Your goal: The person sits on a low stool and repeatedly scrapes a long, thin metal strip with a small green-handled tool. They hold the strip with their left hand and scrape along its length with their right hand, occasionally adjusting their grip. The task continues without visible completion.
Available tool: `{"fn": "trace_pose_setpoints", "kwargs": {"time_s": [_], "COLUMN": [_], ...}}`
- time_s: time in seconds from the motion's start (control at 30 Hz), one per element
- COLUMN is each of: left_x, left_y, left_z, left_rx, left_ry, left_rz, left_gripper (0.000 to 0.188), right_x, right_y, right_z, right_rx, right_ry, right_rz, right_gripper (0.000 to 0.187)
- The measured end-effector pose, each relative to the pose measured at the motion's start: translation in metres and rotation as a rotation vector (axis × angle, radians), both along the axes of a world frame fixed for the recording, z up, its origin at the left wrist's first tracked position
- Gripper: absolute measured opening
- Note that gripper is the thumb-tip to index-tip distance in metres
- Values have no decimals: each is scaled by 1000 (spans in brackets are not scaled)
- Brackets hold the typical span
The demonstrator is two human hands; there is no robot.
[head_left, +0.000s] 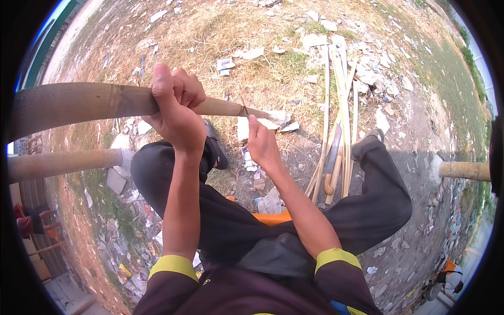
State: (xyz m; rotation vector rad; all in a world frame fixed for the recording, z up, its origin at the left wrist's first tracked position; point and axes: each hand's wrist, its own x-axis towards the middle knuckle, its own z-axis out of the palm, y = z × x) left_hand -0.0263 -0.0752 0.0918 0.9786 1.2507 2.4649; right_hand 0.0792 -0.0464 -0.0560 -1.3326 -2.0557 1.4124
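A long bamboo pole (68, 105) runs in from the left edge, thick there and thinner toward the middle. My left hand (176, 102) is wrapped round it, thumb on top. Near the pole's thin end a thin dark strand (243, 108) goes round the bamboo. My right hand (263, 144) is closed in a pinch just below that spot, and the strand appears to run into its fingers. To the right, between my feet, lie several split bamboo strips (344, 100). A large knife (334, 147) with a wooden handle rests on them.
I sit low on something orange (270, 218), knees spread. A fixed bamboo rail (68, 164) is at my left, and another bamboo rail (464, 170) at my right. Scraps litter the dry grass. A person (34, 220) is at the far left; a bundle (449, 278) lies low right.
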Motion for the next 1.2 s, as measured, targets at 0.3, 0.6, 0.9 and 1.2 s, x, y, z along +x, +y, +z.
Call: {"fn": "trace_pose_setpoints", "kwargs": {"time_s": [0.3, 0.6, 0.9, 1.2], "left_x": [-6, -10, -16, -21], "left_y": [-3, 1, -3, 0], "left_z": [-2, 2, 0, 0], "left_rx": [-54, -70, -86, 24], "left_ry": [-25, -12, 5, -66], "left_rz": [-14, -72, -149, -79], "left_gripper": [43, 43, 43, 44], "right_x": [-4, 0, 4, -6], "right_y": [11, 10, 5, 3], "right_z": [-18, -33, -36, -29], "right_rx": [23, 56, 73, 58], "right_ry": [-165, -150, -123, -144], "right_rz": [-8, -12, -15, -22], "right_gripper": [64, 62, 59, 60]}}
